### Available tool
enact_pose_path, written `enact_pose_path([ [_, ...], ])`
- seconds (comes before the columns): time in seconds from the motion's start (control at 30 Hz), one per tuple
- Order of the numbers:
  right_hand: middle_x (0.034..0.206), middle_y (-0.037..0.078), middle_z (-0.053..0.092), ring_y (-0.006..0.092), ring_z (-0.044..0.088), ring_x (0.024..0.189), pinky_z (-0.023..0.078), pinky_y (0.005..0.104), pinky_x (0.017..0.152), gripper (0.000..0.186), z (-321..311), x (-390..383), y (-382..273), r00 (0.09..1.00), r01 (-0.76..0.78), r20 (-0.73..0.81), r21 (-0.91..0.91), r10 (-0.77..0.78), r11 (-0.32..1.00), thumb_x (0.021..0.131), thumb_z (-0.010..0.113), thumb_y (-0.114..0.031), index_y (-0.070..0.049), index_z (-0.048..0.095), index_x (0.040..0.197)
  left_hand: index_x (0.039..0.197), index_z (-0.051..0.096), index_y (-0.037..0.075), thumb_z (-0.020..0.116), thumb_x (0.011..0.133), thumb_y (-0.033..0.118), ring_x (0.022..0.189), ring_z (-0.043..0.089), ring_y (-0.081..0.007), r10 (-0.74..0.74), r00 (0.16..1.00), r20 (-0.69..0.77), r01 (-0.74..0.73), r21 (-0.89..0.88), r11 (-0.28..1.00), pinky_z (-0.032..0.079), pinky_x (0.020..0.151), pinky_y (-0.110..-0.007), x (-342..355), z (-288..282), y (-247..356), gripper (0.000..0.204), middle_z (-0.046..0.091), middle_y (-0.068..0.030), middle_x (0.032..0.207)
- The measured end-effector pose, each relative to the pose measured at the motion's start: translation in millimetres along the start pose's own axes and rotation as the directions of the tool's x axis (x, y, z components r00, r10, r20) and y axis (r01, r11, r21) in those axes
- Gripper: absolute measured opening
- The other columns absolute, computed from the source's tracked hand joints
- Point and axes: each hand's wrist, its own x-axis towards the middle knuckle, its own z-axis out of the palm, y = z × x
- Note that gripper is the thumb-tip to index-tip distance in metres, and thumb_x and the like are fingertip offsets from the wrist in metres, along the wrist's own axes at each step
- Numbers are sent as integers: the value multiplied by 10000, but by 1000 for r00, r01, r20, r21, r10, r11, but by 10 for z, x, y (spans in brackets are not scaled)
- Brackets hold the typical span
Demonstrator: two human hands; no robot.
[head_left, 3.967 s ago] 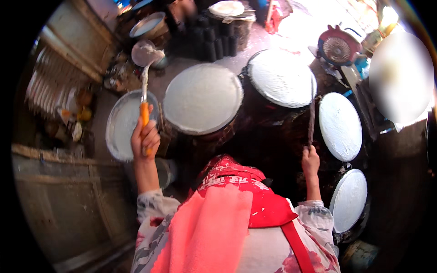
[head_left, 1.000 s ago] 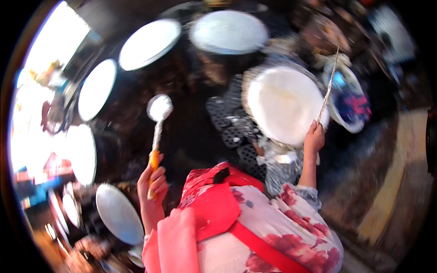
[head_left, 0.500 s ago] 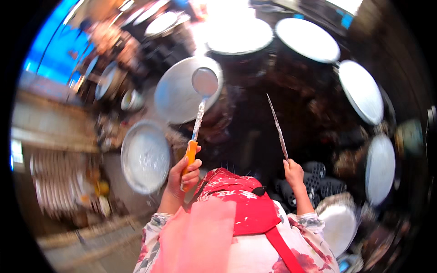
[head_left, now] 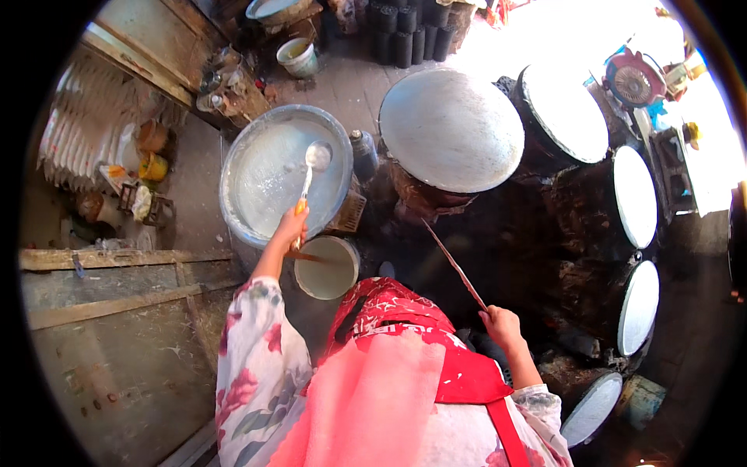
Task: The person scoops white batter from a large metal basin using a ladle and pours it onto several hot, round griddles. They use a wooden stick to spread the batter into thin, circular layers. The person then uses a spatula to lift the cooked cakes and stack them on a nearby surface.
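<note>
My left hand (head_left: 291,232) is closed on the orange-handled ladle (head_left: 300,208), whose shaft is coated white; its bowl (head_left: 318,156) is over or in a large metal basin (head_left: 250,147) of white liquid at the left. A bucket (head_left: 336,282) of pale liquid sits below the basin, near that hand. My right hand (head_left: 502,324) grips a long thin stick (head_left: 449,258) angled up and left over the dark space in the middle. Its tip is below the nearest large round, pale griddle (head_left: 450,128).
More white-coated griddles (head_left: 634,198) on dark stoves curve down the right side. Behind are stacked black cylinders (head_left: 405,48), a small white bucket (head_left: 296,61) and a red fan (head_left: 633,82). Racked white items (head_left: 82,128) and a wooden boarded edge (head_left: 117,261) lie at left.
My view has swung round since one second ago, and the large basin is now ahead at left. My left hand has moved the ladle left over it; both hands keep their tools.
</note>
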Motion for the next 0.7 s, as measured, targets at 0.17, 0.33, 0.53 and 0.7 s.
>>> enact_pose_path([
  [0.17, 679, 173, 594, 367, 591, 675, 457, 450, 592, 298, -104, 482, -381, 998, 61, 26, 13, -62, 998, 866, 570, -314, -49, 579, 730, 1158, 426, 62, 533, 898, 373, 532, 592, -233, 142, 990, -2, -121, 507, 853, 484, 478, -366, 631, -148, -452, 420, 587, -134, 718],
  [0.33, 601, 97, 565, 246, 560, 516, 425, 362, 474, 381, 377, 1196, -945, 992, 68, 78, 330, -99, 941, 912, 513, -376, -39, 561, 742, 1173, 423, 114, 512, 908, 406, 468, 515, -177, -138, 961, 239, 116, 105, 988, 441, 441, -326, 360, -259, -777, 404, 521, -77, 644],
  [0.53, 607, 24, 493, 117, 460, 429, 384, 256, 399, 445, 728, 1954, -1992, 857, -372, 486, 812, -170, 450, 929, 454, -475, -47, 533, 837, 1241, 411, 32, 360, 990, 360, 403, 342, -28, 314, 763, 566, 555, -821, 133, 334, 380, -185, -625, 237, -614, 416, 327, 33, 583],
  [0.7, 569, 29, 481, 129, 463, 411, 378, 255, 384, 488, 491, 1980, -2456, 858, -366, 427, 899, -287, 241, 934, 422, -498, -46, 516, 777, 1287, 370, 26, 316, 997, 372, 385, 352, -42, 548, 719, 427, 519, -854, -16, 344, 358, -199, -1281, 21, 97, 454, 339, 16, 588],
])
